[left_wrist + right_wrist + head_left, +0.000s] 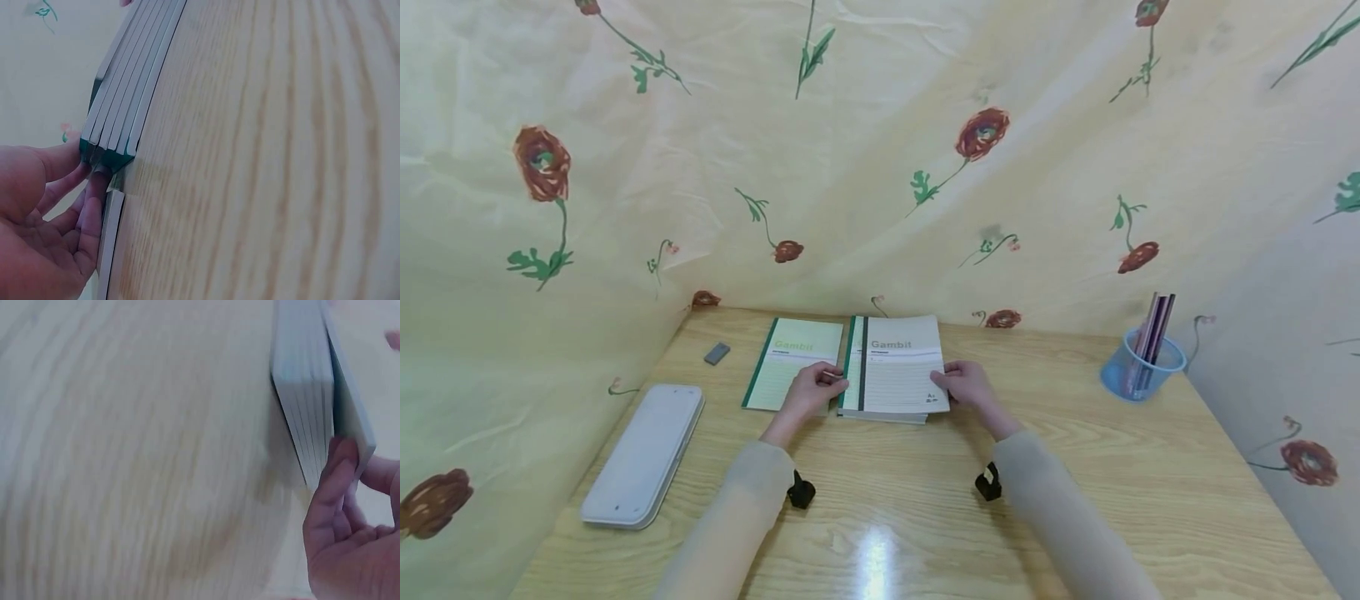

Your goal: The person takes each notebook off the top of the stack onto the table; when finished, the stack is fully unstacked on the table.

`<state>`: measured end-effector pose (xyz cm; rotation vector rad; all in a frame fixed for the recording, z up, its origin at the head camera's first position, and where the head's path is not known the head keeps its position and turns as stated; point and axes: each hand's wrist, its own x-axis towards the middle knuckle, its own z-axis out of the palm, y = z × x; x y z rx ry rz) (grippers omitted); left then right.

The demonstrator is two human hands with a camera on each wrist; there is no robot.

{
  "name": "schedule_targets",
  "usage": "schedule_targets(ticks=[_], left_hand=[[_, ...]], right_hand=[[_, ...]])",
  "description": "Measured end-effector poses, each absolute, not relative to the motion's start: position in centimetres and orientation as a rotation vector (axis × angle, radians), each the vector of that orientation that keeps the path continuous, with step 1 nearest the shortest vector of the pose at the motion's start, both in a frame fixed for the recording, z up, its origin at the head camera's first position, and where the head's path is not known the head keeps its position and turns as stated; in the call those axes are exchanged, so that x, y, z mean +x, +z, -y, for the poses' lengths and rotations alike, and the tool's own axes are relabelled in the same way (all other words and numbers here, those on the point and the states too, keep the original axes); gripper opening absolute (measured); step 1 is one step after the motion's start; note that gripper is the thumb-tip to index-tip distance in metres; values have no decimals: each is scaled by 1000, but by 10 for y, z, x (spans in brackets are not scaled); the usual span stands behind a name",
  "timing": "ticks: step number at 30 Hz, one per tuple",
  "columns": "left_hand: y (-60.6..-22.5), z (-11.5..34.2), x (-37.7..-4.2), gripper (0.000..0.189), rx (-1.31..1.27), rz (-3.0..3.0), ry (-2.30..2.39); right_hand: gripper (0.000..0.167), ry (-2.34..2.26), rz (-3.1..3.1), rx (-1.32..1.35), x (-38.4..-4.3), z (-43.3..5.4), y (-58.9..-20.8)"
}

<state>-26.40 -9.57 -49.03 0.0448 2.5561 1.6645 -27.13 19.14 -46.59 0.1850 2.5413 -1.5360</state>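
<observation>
In the head view, a stack of notebooks (883, 418) with white covers lies at the back middle. On top is a dark-spined notebook (898, 375), shifted right so a green spine shows under it. My right hand (966, 383) pinches its right edge; in the right wrist view, this top notebook (351, 406) tilts up off the thick stack (306, 406). My left hand (812, 387) is at the left side, thumb and curled fingers at the stack's green spines (115, 159). Beside it, a separate green-spined notebook (801, 337) lies flat, partly behind that hand.
A white case (643, 454) lies at the left of the wooden table (917, 500), with a small grey block (717, 353) beyond it. At the right, a blue mesh cup (1120, 375) holds several pencils (1153, 333). Flowered cloth (850, 167) hangs behind.
</observation>
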Motion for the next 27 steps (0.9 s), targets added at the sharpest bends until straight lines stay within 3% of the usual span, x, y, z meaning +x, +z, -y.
schedule_targets(ticks=[11, 27], left_hand=[[-487, 97, -262, 23, 27, -2521, 1668], [-485, 96, -261, 23, 31, -2531, 1648]], right_hand=[[50, -1620, -2478, 207, -267, -250, -460], [55, -1481, -2501, 265, -252, -311, -461]])
